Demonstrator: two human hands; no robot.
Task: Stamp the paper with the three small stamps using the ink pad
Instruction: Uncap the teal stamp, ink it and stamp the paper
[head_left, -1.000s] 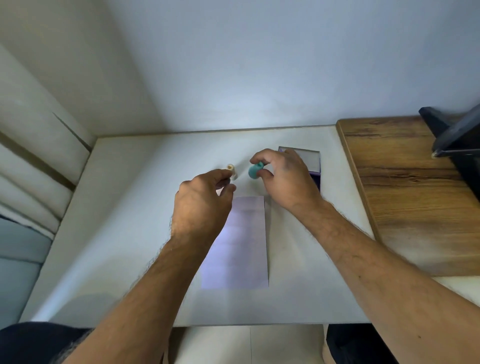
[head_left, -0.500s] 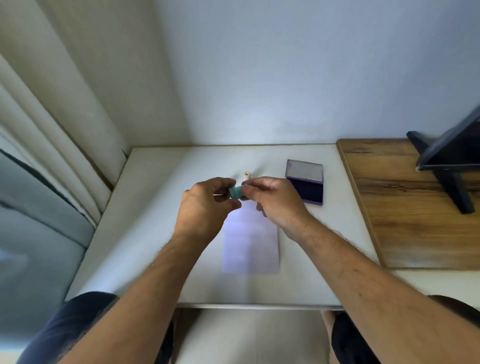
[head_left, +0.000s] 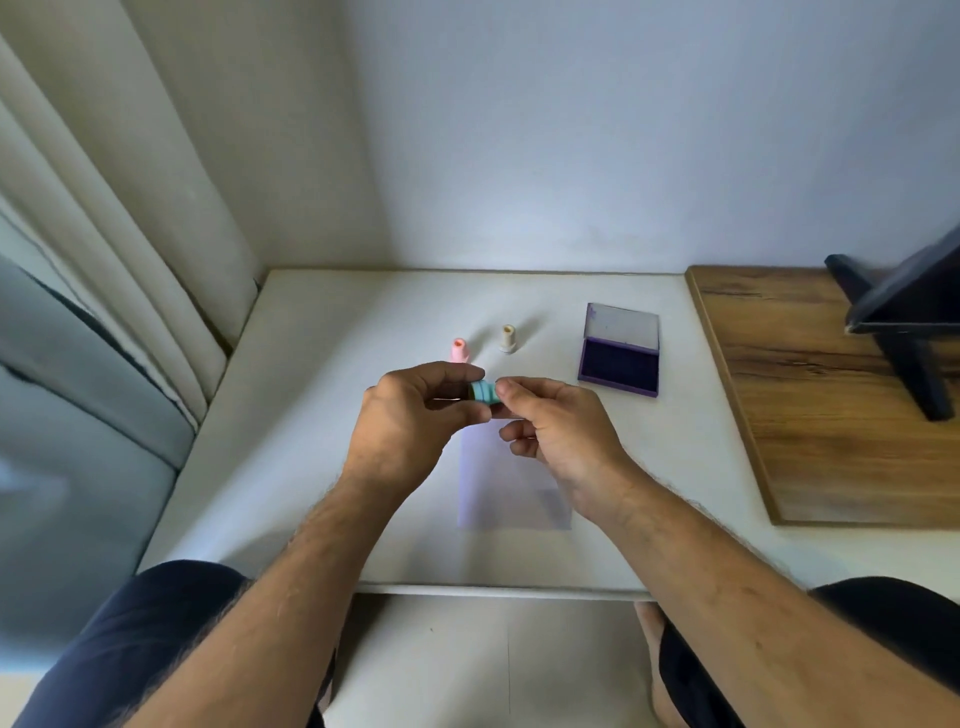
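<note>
Leftmost, a pale curtain (head_left: 104, 249) hangs beside the white table (head_left: 311, 467). Three small stamps are in view: a pink stamp (head_left: 460, 351) and a cream stamp (head_left: 508, 338) stand upright on the table, near each other but apart, and a teal stamp (head_left: 484, 392) is held on its side in the air in front of them. One sheet of paper (head_left: 511, 493) lies flat near the table's front edge, partly under the hands. One ink pad (head_left: 619, 357) sits open to the right of the stamps, its lid tipped back and the dark purple pad showing. Further right lies one wooden board (head_left: 831, 415) with a dark stand (head_left: 904, 332) on it.

Both forearms reach forward over the table's front edge and meet above the paper's far end. The left hand (head_left: 410, 415) has its fingers curled, thumb and forefinger pinching the teal stamp's left end. The right hand (head_left: 558, 431) pinches the stamp's right end between thumb and forefinger, its other fingers loosely curled below. The person's knees in dark cloth show at the bottom corners
</note>
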